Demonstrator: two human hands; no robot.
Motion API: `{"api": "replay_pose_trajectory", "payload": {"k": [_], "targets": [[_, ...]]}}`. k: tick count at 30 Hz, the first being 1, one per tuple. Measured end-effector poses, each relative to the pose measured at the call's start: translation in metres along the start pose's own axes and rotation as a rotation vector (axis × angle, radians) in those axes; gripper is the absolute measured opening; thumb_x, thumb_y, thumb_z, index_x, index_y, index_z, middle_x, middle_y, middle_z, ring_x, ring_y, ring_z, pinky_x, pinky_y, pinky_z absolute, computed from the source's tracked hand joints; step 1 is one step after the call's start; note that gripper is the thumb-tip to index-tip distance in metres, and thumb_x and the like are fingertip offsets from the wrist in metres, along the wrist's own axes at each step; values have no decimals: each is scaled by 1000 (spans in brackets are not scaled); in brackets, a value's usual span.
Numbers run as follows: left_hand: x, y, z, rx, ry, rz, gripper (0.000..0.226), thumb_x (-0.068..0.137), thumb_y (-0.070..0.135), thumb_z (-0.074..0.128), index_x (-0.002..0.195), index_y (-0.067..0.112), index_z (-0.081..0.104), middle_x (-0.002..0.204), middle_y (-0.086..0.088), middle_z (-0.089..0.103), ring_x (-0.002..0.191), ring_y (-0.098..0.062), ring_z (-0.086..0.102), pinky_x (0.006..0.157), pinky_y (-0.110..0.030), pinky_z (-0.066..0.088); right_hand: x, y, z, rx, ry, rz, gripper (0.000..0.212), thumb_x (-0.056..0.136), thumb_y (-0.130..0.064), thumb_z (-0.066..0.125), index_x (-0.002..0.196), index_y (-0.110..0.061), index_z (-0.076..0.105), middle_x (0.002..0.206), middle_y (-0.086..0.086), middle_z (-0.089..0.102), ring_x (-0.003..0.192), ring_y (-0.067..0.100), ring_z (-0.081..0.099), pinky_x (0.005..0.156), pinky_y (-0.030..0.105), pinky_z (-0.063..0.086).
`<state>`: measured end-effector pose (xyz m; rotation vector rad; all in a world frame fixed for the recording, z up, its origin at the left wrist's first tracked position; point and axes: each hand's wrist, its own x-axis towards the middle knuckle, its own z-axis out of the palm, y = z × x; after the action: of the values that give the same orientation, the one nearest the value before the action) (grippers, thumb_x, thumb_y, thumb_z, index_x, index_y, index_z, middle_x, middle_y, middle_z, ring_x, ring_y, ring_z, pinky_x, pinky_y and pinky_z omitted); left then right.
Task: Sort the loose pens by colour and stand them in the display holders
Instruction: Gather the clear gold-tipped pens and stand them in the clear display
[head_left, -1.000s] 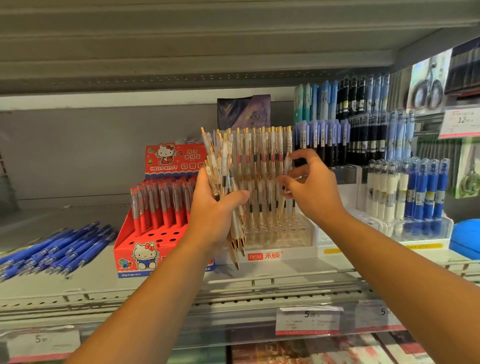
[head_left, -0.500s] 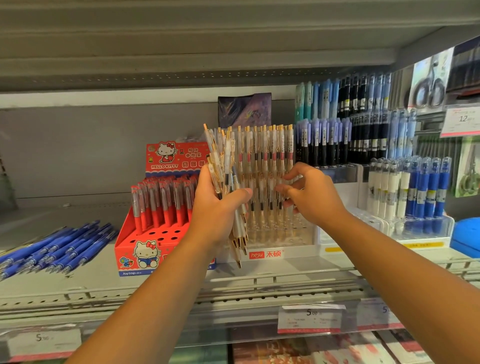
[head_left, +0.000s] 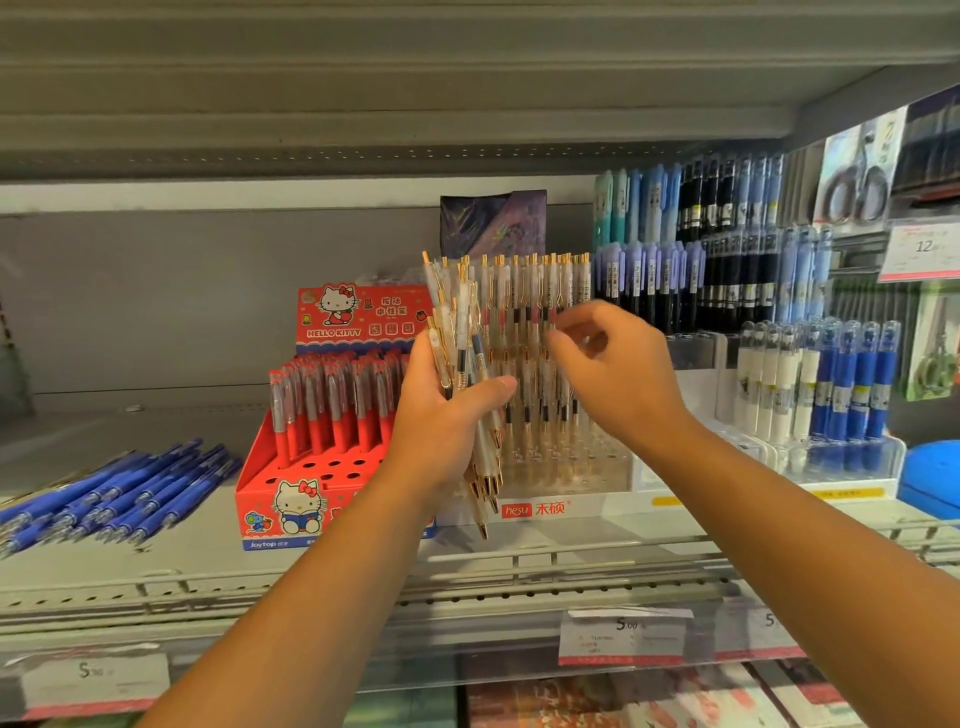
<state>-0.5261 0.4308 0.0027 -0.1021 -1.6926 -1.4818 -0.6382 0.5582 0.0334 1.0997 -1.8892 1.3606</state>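
My left hand is shut on a bundle of clear pens with gold clips, tips pointing down in front of the shelf. Behind it a clear display holder carries rows of the same clear gold-clip pens, standing upright. My right hand reaches into those rows from the right. Its thumb and forefinger curl around the upper part of a standing pen; whether they grip it is not visible. Loose blue pens lie in a pile at the left of the shelf.
A red Hello Kitty box with red pens stands left of the clear holder, its front holes bare. Blue and white pens and dark pens fill holders at right. Price tags hang on the shelf rail.
My right hand has risen from the middle of the standing pens to their upper part, with its fingers drawn closer together. My left hand holds the bundle in the same place.
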Motion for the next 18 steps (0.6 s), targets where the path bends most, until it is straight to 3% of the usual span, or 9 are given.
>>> {"api": "replay_pose_trajectory", "payload": {"k": [3, 5, 8, 11, 14, 16, 18], "targets": [[1, 0, 1, -53, -39, 26, 54, 77, 9, 72, 121, 37, 58, 114, 4, 72, 105, -17, 69, 78, -33, 57, 1, -31, 4, 319, -216, 14, 9, 90, -22, 68, 99, -21, 70, 87, -6, 71, 78, 7, 67, 62, 19, 54], [1, 0, 2, -97, -56, 25, 54, 78, 4, 70, 122, 34, 58, 114, -1, 71, 105, -21, 69, 71, -28, 56, 1, -43, 6, 416, -267, 56, 13, 87, -18, 72, 100, -18, 71, 88, 0, 72, 78, 11, 69, 60, 22, 56], [1, -1, 2, -115, -58, 32, 55, 77, 3, 70, 121, 33, 58, 115, -2, 71, 107, -22, 68, 76, -31, 58, 3, -49, 7, 449, -286, 156, 22, 83, -15, 77, 104, -14, 71, 87, 3, 72, 77, 11, 69, 62, 24, 59], [1, -1, 2, -100, -71, 42, 54, 77, 3, 71, 122, 30, 57, 117, -1, 71, 111, -21, 67, 89, -41, 56, 4, -49, 5, 436, -289, 173, 15, 81, -14, 77, 96, -14, 74, 81, -1, 73, 72, 7, 69, 60, 20, 57], [1, -2, 2, -80, -91, 45, 54, 78, 5, 72, 123, 30, 57, 115, 2, 71, 108, -17, 68, 83, -33, 57, 6, -51, 5, 356, -301, 175, 4, 82, -13, 75, 84, -17, 75, 70, -4, 72, 63, 4, 68, 56, 18, 55], [0, -3, 3, -77, -113, 40, 52, 78, 5, 71, 123, 30, 57, 113, 2, 72, 106, -17, 69, 77, -27, 56, 7, -53, 5, 309, -312, 200, 9, 82, -12, 72, 76, -18, 73, 62, -5, 70, 57, 4, 66, 53, 19, 54], [0, -4, 2, -79, -133, 31, 52, 83, 3, 69, 127, 26, 55, 117, 2, 71, 110, -17, 67, 82, -28, 56, 8, -54, 5, 308, -327, 232, 13, 82, -11, 69, 70, -14, 72, 57, -3, 68, 53, 6, 65, 51, 21, 55]]}}
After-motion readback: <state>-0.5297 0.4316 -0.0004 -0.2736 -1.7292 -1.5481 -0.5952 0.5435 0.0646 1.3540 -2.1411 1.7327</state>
